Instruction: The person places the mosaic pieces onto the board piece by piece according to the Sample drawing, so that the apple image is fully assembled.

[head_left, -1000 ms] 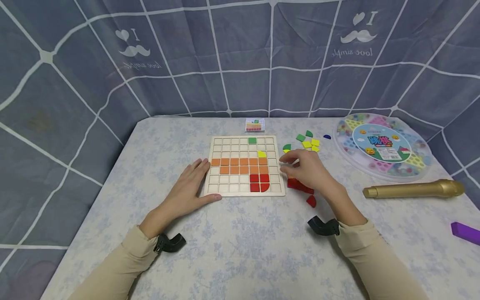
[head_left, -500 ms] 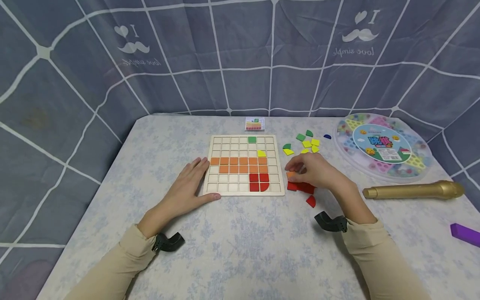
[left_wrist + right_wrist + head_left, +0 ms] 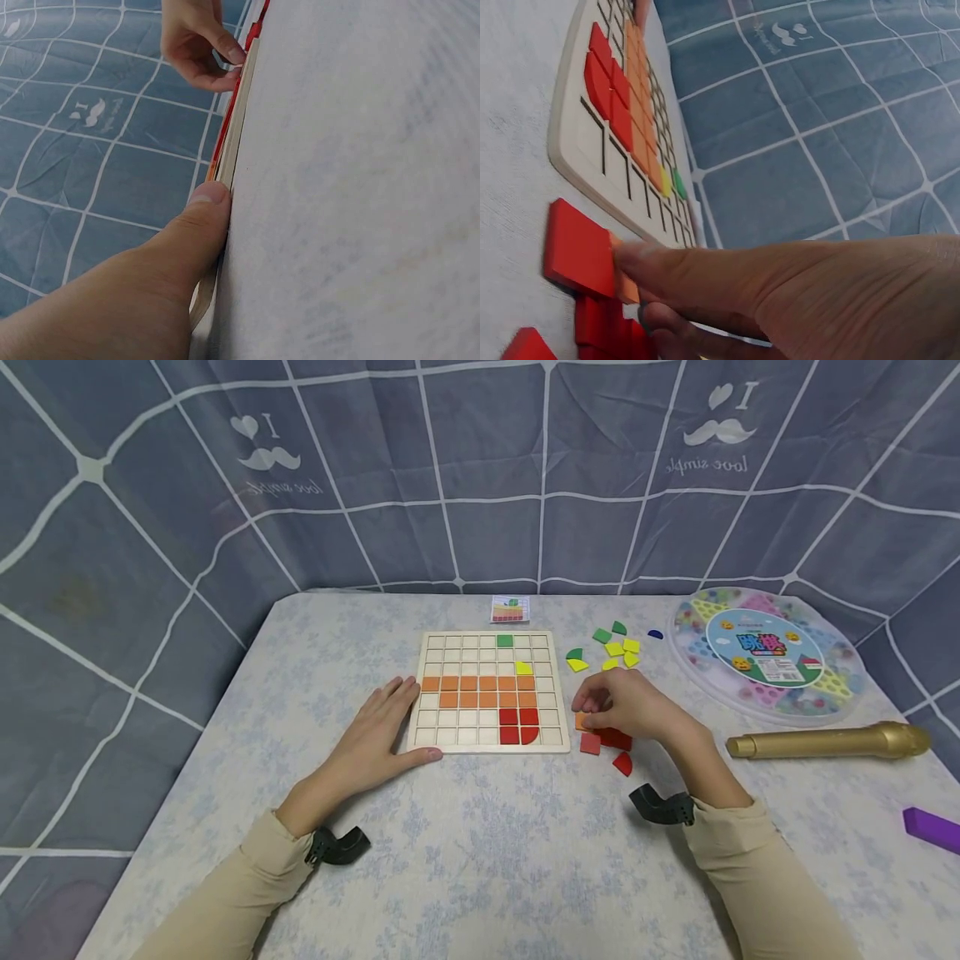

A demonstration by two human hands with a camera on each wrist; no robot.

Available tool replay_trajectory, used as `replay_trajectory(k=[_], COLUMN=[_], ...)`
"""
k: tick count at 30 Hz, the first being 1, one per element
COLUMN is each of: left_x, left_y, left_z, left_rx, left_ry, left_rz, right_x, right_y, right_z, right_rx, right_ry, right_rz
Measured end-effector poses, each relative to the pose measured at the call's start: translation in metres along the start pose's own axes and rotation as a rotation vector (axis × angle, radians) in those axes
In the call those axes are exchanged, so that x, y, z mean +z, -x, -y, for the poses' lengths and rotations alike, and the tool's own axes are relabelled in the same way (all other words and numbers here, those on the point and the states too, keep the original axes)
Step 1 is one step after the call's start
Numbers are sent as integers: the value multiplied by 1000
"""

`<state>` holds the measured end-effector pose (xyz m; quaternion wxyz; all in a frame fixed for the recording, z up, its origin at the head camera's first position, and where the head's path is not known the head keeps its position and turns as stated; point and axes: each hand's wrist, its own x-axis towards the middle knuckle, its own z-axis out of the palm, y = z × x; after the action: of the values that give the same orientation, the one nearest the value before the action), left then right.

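Head view: the board (image 3: 467,718) is located at centre frame. Its left edge is touched by the left hand (image 3: 375,727), fingers extended. Right of centre, an orange tile (image 3: 580,722) is touched by the right hand (image 3: 626,700); whether it is pinched cannot be told.

Left wrist view: the board is contacted by the thumb, lower left.

Right wrist view: the orange tile is positioned lower left, beside a red tile (image 3: 577,247).

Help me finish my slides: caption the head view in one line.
Left hand rests at a grid board's left edge; right hand touches an orange tile beside loose red tiles.
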<state>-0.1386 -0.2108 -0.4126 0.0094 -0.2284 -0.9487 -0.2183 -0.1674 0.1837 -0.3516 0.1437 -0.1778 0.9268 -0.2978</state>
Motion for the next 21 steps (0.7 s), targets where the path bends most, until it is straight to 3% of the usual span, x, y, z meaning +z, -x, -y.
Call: replay_trajectory(k=[15, 21], left_x=[-3, -3], left_y=[0, 1], left_z=[-2, -3], left_rx=[4, 4], left_ry=[13, 17], left_rz=[7, 1], right_x=[0, 1], right_y=[-1, -6], right_z=[3, 10], right_rx=[2, -37], right_ry=[-3, -17], right_rz=[4, -45])
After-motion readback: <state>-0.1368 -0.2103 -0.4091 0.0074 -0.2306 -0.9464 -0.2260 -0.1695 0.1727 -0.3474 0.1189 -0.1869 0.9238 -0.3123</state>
